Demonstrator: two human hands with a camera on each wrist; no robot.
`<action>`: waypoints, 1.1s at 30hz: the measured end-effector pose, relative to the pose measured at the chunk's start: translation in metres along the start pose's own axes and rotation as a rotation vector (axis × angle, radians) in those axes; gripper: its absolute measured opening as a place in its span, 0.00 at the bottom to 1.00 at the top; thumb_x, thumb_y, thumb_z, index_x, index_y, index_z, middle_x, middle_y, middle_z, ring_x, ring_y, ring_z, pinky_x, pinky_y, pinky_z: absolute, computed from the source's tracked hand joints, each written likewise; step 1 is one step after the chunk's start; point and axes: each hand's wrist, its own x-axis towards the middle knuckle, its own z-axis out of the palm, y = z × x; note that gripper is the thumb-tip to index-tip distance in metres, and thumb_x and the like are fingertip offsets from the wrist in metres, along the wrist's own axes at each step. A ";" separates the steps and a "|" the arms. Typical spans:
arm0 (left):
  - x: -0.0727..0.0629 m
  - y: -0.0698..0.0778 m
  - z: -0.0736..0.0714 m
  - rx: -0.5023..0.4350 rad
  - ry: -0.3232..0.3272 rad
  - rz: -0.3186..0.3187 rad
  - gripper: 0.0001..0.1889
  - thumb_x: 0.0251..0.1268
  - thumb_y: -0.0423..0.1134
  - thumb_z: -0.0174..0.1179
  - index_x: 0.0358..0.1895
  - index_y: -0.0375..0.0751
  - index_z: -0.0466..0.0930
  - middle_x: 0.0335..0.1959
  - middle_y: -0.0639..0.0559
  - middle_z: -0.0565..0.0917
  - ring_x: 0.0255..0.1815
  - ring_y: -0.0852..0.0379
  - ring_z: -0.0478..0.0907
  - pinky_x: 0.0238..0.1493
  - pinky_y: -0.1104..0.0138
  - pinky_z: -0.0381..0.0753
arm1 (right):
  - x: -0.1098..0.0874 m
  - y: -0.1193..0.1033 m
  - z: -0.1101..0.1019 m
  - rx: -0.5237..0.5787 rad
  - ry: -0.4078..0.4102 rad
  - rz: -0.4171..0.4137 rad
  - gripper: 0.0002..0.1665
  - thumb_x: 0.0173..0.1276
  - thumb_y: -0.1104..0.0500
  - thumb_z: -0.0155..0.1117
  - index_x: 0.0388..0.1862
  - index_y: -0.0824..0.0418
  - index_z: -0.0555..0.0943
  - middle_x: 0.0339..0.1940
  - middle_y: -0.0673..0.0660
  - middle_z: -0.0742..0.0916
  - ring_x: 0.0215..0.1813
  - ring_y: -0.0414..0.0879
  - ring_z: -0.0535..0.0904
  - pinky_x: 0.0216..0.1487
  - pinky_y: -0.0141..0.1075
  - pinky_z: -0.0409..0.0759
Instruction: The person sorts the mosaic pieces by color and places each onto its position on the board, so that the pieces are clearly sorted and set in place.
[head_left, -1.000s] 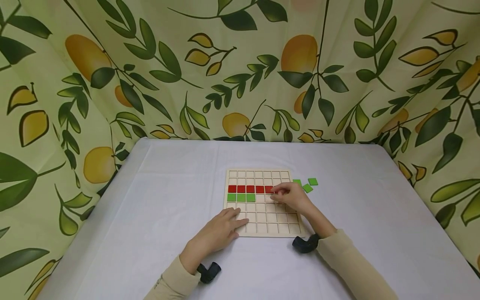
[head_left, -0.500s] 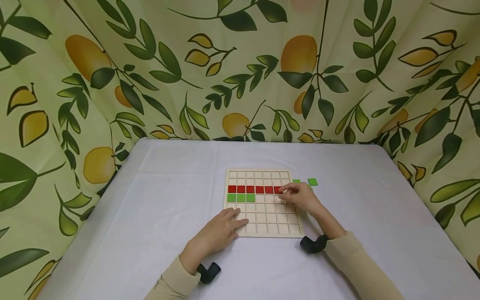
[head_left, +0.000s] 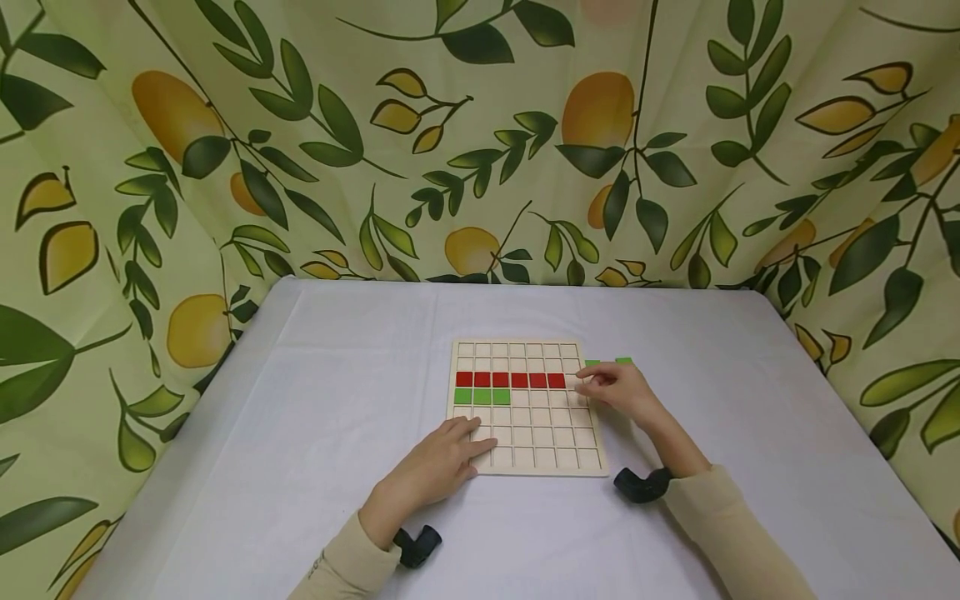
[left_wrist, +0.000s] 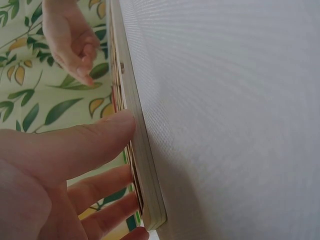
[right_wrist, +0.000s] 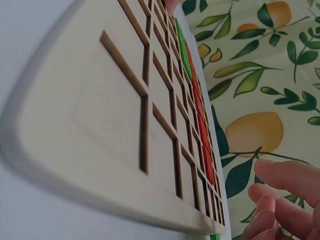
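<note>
A pale wooden grid board [head_left: 555, 435] lies on the table. Across its third row from the far side runs a line of several red square tiles [head_left: 519, 380], starting at the left edge. Below their left end sit three green tiles [head_left: 482, 397]. My left hand [head_left: 435, 458] rests on the board's near left corner, fingers spread; in the left wrist view its thumb [left_wrist: 100, 140] touches the board's edge. My right hand [head_left: 621, 393] hovers at the board's right edge, just past the last red tile. Its fingers are loosely bent, with nothing visible between them.
Loose green tiles [head_left: 624, 361] lie right of the board, partly hidden behind my right hand. White cloth covers the table [head_left: 300, 400]. A fruit-patterned curtain [head_left: 420, 192] hangs behind and at both sides. Black wrist-worn devices [head_left: 420, 546] sit at both wrists.
My right hand has slid right along the red row, leaving the last red tile in its cell. It now covers more of the loose green tiles. The left hand has stayed put.
</note>
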 end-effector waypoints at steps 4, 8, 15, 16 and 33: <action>0.000 0.000 0.000 0.001 -0.001 0.002 0.22 0.65 0.37 0.60 0.63 0.49 0.76 0.67 0.41 0.73 0.70 0.43 0.68 0.71 0.54 0.72 | 0.001 0.004 -0.006 -0.020 0.034 0.014 0.20 0.58 0.60 0.71 0.46 0.73 0.83 0.19 0.45 0.76 0.20 0.35 0.67 0.21 0.27 0.66; 0.000 0.000 0.000 0.005 0.003 0.006 0.22 0.65 0.37 0.60 0.63 0.49 0.77 0.67 0.41 0.73 0.70 0.43 0.68 0.70 0.55 0.72 | 0.002 0.009 -0.012 -0.019 0.047 0.045 0.21 0.59 0.60 0.70 0.47 0.73 0.82 0.19 0.43 0.76 0.21 0.35 0.67 0.22 0.27 0.67; 0.000 0.000 0.000 -0.002 -0.006 -0.003 0.22 0.65 0.38 0.60 0.63 0.49 0.76 0.67 0.42 0.73 0.70 0.43 0.68 0.71 0.54 0.72 | 0.003 0.017 -0.019 -0.007 0.065 0.060 0.21 0.60 0.61 0.69 0.49 0.74 0.81 0.18 0.44 0.76 0.20 0.35 0.67 0.22 0.27 0.68; 0.000 0.000 0.000 -0.002 -0.006 -0.003 0.22 0.66 0.38 0.60 0.63 0.49 0.76 0.67 0.42 0.73 0.70 0.43 0.68 0.71 0.54 0.72 | 0.003 0.017 -0.020 -0.004 0.067 0.059 0.21 0.60 0.61 0.69 0.49 0.74 0.81 0.18 0.44 0.76 0.20 0.35 0.67 0.22 0.27 0.68; -0.001 0.001 -0.001 -0.003 0.000 -0.001 0.22 0.65 0.37 0.60 0.63 0.49 0.77 0.67 0.42 0.73 0.70 0.43 0.68 0.70 0.54 0.72 | 0.005 0.027 -0.038 -0.027 0.072 0.127 0.24 0.62 0.59 0.68 0.54 0.73 0.79 0.18 0.43 0.75 0.22 0.36 0.68 0.25 0.28 0.69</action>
